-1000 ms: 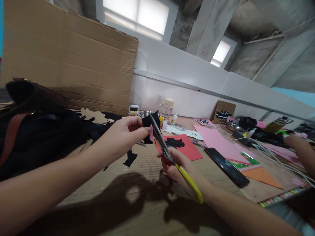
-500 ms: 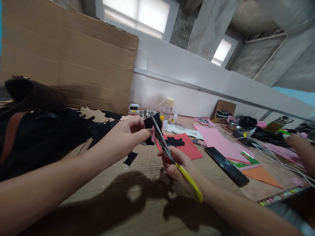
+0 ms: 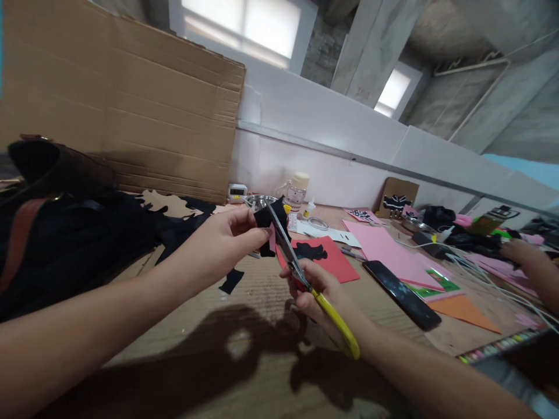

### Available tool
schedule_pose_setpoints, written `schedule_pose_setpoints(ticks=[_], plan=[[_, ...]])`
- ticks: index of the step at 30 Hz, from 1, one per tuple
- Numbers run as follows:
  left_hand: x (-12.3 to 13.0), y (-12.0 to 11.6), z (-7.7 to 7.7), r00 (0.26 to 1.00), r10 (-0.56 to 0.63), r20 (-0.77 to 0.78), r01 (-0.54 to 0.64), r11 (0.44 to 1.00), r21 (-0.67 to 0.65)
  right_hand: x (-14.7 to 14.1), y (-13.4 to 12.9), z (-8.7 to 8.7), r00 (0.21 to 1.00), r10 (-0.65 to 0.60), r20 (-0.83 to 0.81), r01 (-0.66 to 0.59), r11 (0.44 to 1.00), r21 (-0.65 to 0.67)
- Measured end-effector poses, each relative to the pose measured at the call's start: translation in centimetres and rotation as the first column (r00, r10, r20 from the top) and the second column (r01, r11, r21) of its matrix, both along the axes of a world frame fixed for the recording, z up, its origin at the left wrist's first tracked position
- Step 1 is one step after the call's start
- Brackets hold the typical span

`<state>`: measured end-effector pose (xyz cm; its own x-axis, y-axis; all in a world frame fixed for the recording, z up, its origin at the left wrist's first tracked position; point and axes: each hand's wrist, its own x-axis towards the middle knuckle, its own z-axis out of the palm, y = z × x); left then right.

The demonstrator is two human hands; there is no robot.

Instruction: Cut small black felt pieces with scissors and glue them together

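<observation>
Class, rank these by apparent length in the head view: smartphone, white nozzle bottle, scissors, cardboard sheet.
1. Cardboard sheet
2. Scissors
3. Smartphone
4. White nozzle bottle

Nearness to the camera may enlarge the scissors, so true lengths are unsure.

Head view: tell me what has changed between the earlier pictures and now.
The left hand and the black piece it pinches have shifted very slightly right in the picture; a co-worker's hand at the right edge has edged left. Nothing was visibly taken up or let go. The right hand still grips the scissors; the phone and red sheet lie as before.
</observation>
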<state>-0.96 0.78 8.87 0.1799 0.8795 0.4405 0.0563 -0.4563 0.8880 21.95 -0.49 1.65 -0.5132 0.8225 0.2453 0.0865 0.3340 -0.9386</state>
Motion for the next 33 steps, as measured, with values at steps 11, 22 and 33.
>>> schedule_pose_setpoints(ticks=[11,22,33], plan=[[-0.3,0.3,-0.4,1.0,0.018,-0.018,-0.018,1.0,-0.022,-0.2,-0.7,1.8,0.996,-0.021,0.081,0.026,0.998,-0.056],[-1.1,1.3,-1.4,0.999,-0.003,-0.047,0.0,0.999,-0.052,0.7,0.1,3.1,0.944,-0.168,0.285,0.149,0.985,0.085],[-0.1,1.8,-3.9,0.99,-0.07,-0.123,0.041,0.975,-0.22,1.8,4.7,3.1,0.9,-0.416,0.134,0.394,0.905,0.162]])
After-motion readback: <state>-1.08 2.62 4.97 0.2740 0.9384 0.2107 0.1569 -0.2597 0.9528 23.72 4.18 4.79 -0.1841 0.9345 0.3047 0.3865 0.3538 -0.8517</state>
